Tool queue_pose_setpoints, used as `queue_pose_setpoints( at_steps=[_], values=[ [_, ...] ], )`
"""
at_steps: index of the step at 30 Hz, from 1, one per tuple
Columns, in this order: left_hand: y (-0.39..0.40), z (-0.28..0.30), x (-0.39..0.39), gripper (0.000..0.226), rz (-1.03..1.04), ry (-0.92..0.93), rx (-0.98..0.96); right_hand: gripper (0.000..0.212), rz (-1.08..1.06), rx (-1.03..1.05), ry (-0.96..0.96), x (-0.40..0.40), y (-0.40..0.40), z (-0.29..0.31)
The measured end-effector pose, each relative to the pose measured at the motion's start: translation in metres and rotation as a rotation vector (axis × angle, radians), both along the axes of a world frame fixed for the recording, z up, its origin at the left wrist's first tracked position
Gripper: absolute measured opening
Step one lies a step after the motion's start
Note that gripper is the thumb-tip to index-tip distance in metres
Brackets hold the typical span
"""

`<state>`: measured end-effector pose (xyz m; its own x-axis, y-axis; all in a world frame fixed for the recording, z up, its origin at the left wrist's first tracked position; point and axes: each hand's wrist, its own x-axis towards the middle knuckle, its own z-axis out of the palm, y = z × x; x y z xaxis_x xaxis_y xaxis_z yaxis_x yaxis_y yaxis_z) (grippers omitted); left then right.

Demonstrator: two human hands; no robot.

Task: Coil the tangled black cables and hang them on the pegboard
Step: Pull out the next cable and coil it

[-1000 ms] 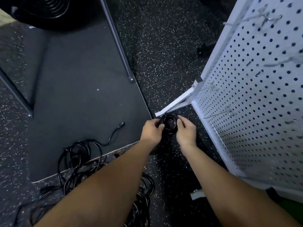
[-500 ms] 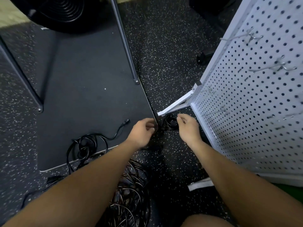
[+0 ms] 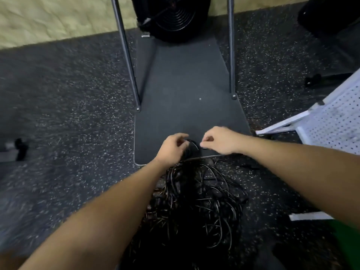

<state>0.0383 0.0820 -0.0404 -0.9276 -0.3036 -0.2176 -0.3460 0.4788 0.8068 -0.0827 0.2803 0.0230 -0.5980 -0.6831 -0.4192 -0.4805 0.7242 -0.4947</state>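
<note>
Hands out front, low over near edge of dark mat [image 3: 187,106]. Left hand [image 3: 172,148] w/ fingers curled, thumb and forefinger pinching a black cable strand [image 3: 193,144]; right hand [image 3: 219,141] also curled, fingertips pinching same strand just beside the left. Short loop of cable arcing betw. the two, over mat's near edge. Blurred, so exact grip on each side hard to read.

Tangled black cables [image 3: 196,207] heaped on speckled floor [image 3: 68,133] directly below and betw. both forearms, pile reaching from mat edge toward camera; glossy loops crossing every way, not coiled. Held strand seems to run down into pile.

White pegboard [image 3: 339,121] at far right, tilted, only lower corner in view, white brace foot touching floor near mat's right corner; well apart from pile. Two metal legs [image 3: 127,55] standing at mat's left and right edges. Black round fan [image 3: 173,16] at mat's far end, against tan wall. Green patch at bottom right, unclear.
</note>
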Motion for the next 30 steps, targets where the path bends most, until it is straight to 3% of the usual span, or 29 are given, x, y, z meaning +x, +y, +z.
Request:
queue_pose_setpoints(
  at_steps=[5,12,14,18,23,30],
  values=[
    [-0.050,-0.039,0.026,0.029,0.073,-0.095,-0.029,0.021,-0.174,-0.017,-0.072,0.037,-0.043,-0.067],
    [-0.062,-0.086,0.023,0.043,0.054,-0.244,-0.066,0.064,-0.416,-0.032,-0.227,0.042,-0.081,-0.125],
    [-0.055,-0.092,0.021,0.044,0.032,-0.247,-0.057,0.059,-0.455,-0.026,-0.228,0.040,-0.093,-0.134],
    [-0.050,-0.092,0.017,0.045,0.056,-0.244,0.033,0.024,-0.535,0.007,-0.239,0.033,-0.097,-0.140],
    [-0.063,-0.035,0.000,0.045,0.039,-0.096,0.163,0.015,-0.600,-0.148,-0.340,0.011,-0.089,-0.085],
    [-0.067,0.126,-0.010,0.048,-0.067,0.159,0.171,0.017,-0.592,-0.492,-0.387,0.009,-0.064,0.088]
  ],
)
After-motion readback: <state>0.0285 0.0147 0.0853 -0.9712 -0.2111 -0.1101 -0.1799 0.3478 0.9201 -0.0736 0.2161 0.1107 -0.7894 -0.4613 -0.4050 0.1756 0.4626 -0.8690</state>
